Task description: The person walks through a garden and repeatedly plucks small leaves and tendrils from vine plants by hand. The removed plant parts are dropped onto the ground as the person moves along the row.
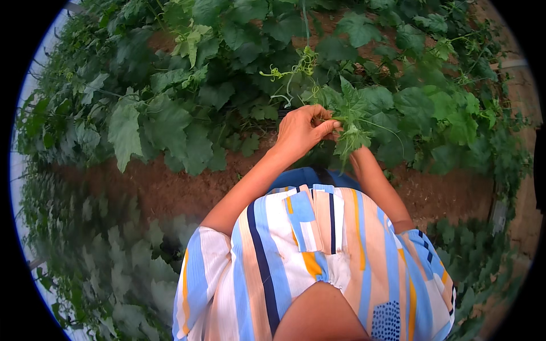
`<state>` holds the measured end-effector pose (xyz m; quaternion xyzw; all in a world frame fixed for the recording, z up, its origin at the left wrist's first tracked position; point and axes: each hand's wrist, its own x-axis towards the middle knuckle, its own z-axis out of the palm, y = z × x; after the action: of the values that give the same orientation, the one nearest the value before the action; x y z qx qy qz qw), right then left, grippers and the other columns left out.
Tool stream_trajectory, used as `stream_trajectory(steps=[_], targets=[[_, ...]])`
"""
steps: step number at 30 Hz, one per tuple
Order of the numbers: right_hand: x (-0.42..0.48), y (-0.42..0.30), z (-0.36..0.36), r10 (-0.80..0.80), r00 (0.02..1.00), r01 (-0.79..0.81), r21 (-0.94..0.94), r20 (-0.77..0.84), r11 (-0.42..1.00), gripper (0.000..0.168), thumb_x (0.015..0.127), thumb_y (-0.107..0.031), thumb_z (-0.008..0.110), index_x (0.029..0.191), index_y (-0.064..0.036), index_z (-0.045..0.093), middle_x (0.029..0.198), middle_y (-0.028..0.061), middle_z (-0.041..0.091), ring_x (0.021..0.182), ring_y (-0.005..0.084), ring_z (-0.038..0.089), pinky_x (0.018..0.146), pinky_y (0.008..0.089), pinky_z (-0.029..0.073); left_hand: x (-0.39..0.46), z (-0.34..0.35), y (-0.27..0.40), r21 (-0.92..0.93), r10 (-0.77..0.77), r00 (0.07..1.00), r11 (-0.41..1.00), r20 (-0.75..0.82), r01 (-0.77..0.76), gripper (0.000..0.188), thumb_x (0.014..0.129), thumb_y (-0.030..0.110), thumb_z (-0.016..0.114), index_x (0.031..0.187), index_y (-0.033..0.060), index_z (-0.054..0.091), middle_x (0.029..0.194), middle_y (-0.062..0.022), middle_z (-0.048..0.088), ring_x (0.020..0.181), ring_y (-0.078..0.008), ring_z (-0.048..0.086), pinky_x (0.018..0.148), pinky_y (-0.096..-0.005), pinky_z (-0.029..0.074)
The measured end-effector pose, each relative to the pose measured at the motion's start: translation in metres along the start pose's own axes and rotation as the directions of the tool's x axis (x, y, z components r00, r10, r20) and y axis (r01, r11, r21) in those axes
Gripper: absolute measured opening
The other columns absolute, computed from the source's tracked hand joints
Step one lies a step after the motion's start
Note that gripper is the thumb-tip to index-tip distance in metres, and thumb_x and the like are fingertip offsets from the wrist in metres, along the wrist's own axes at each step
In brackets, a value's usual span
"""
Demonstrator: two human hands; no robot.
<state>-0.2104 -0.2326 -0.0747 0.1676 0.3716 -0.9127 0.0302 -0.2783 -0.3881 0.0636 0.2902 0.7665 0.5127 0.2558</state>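
Note:
My left hand [303,127] pinches the thin stem of a leafy vine shoot [353,121] between thumb and fingers. The shoot's young lobed leaves and fine tendrils spread to the right of the fingertips. Behind those leaves, close to the left thumb, my right hand [335,135] is mostly hidden; what its fingers hold cannot be made out. Just above the hands dangles a string [306,25], with curled yellow-green tendrils [306,62] wound about its lower end.
Dense climbing vines [170,115] with broad lobed leaves rise in front of me. A strip of bare brown soil [179,187] runs across at my feet. More leafy plants [115,273] stand behind me at the left. A pale dirt path [522,166] borders the right side.

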Motion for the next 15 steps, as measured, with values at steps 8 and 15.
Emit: stream_trajectory(steps=[8,15], targets=[[-0.019,-0.006,0.006,0.116,0.992,-0.127,-0.260,-0.056,0.957,0.031,0.080,-0.025,0.065,0.103,-0.005,0.059,0.085,0.0018,0.061,0.069,0.0107,0.058,0.059,0.0233,0.048,-0.002,0.001,-0.008,-0.177,-0.071,0.995,0.981,0.073,0.083,0.016,0.079,0.005,0.058,0.092,-0.0024,0.062,0.069,-0.0046,0.063,0.059,-0.0051,0.054,0.057,-0.0215,0.044],[-0.022,-0.005,0.009,0.082,0.995,-0.096,-0.273,-0.062,0.957,0.021,0.081,-0.026,0.063,0.094,-0.009,0.059,0.079,0.0001,0.058,0.063,0.0098,0.054,0.056,0.0222,0.045,0.006,0.015,-0.019,-0.576,-0.166,0.968,0.780,0.187,0.245,0.024,0.078,0.000,0.049,0.099,0.0006,0.060,0.082,-0.0047,0.064,0.066,-0.0065,0.054,0.059,-0.0211,0.044]])
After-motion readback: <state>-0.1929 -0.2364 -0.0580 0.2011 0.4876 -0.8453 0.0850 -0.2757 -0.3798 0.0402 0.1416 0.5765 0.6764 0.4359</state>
